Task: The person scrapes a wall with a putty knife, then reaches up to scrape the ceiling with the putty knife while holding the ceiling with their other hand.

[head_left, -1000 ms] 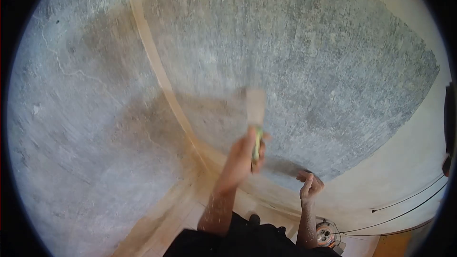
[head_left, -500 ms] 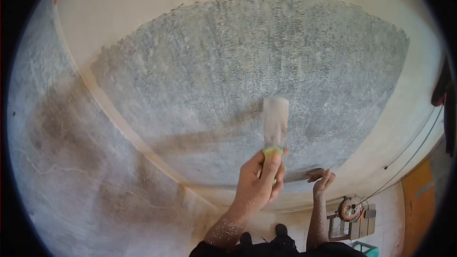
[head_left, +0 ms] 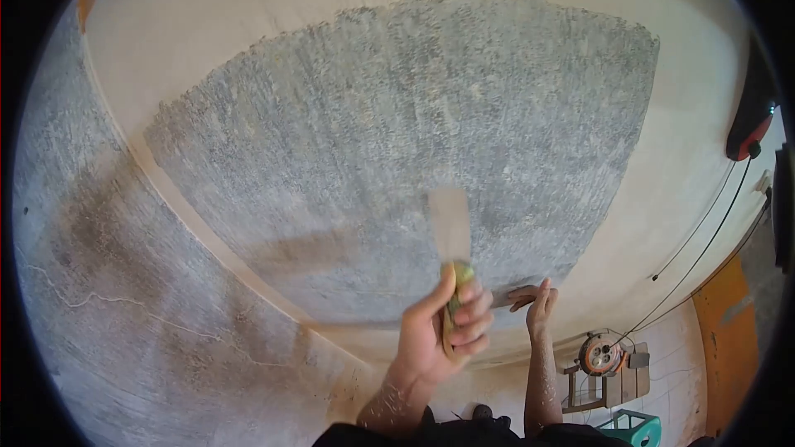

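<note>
My left hand (head_left: pixel 435 327) is closed around the green-and-yellow handle of a scraper (head_left: pixel 451 223). Its thumb lies along one side of the handle and the curled fingers show on the other. The flat blade, smeared by motion, points up over the rough grey patch (head_left: pixel 397 132) of the wall. Lower and to the right, my right hand (head_left: pixel 540 305) has its fingers spread beside the lower edge of that patch, nothing held in it. Small pale flakes stick to both forearms.
Cream coating (head_left: pixel 613 273) surrounds the grey patch. A pale corner strip (head_left: pixel 207 236) divides it from a stained grey wall (head_left: pixel 124 281) on the left. At lower right, a cable reel (head_left: pixel 602 353) sits on a wooden stool (head_left: pixel 627 385), near a green stool (head_left: pixel 638 429). Dark cables run upward there.
The view has shifted, so the wall patch and both hands appear farther left. My left hand has turned, showing more of its curled fingers, and the scraper blade sits slightly lower.
</note>
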Available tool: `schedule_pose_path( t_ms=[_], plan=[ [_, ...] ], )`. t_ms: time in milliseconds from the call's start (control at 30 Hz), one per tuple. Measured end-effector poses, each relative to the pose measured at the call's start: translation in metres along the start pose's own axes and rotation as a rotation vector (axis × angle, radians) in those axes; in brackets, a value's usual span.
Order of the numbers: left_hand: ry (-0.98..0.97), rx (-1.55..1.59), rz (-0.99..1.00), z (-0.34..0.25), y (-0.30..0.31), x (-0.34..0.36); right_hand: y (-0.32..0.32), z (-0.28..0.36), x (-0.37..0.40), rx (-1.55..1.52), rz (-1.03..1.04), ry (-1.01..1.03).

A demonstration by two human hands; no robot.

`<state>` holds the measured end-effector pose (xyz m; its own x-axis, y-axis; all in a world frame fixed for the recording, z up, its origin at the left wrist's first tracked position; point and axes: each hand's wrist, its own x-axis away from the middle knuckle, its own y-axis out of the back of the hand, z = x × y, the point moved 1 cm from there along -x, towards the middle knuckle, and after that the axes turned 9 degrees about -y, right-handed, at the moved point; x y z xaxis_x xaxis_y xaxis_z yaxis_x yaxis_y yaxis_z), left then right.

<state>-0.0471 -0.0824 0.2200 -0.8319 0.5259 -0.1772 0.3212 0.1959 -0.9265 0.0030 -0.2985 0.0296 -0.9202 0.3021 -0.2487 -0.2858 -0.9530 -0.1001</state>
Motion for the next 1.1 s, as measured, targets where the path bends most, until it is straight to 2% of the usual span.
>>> schedule_pose_path(
  t_ms=[67, 100, 133, 200, 333, 433, 567, 600, 700, 833, 967, 1067, 1100],
  plan=[
    [0.067, 0.180, 0.027, 0.016, 0.007, -0.003, 0.002, -0.001, -0.003, -0.007, 0.033, -0.022],
    [0.089, 0.187, 0.133, 0.017, 0.004, -0.010, 0.004, 0.000, -0.002, -0.003, 0.053, -0.043],
    [0.068, 0.153, 0.130, 0.016, -0.004, -0.015, 0.005, 0.002, -0.002, 0.015, 0.067, -0.042],
    [0.032, 0.084, 0.121, 0.017, -0.021, -0.021, 0.007, 0.006, -0.001, 0.051, 0.092, -0.039],
    [0.014, -0.100, 0.041, 0.022, -0.006, -0.023, 0.005, -0.003, -0.005, 0.014, 0.112, -0.045],
    [-0.048, -0.198, 0.079, 0.003, -0.026, -0.031, 0.009, 0.003, 0.001, 0.029, 0.117, -0.039],
    [0.091, -0.354, -0.129, 0.023, -0.008, -0.024, 0.006, 0.000, -0.002, -0.019, 0.115, -0.014],
    [0.079, -0.376, -0.125, 0.018, -0.012, -0.027, 0.006, 0.000, -0.002, -0.023, 0.112, -0.012],
    [0.018, -0.419, -0.105, 0.000, -0.031, -0.037, 0.007, -0.004, -0.001, 0.023, 0.085, -0.029],
    [0.164, -0.379, -0.152, 0.029, -0.004, -0.027, 0.004, 0.003, -0.003, -0.005, 0.070, -0.005],
    [0.074, -0.446, -0.077, 0.006, -0.022, -0.039, 0.006, 0.007, 0.003, 0.014, 0.055, -0.039],
    [0.066, -0.410, -0.111, 0.009, -0.021, -0.040, 0.005, 0.006, 0.002, 0.010, 0.048, -0.051],
    [0.128, -0.368, -0.120, 0.022, -0.003, -0.032, 0.005, 0.005, 0.000, -0.007, 0.057, -0.046]
  ],
)
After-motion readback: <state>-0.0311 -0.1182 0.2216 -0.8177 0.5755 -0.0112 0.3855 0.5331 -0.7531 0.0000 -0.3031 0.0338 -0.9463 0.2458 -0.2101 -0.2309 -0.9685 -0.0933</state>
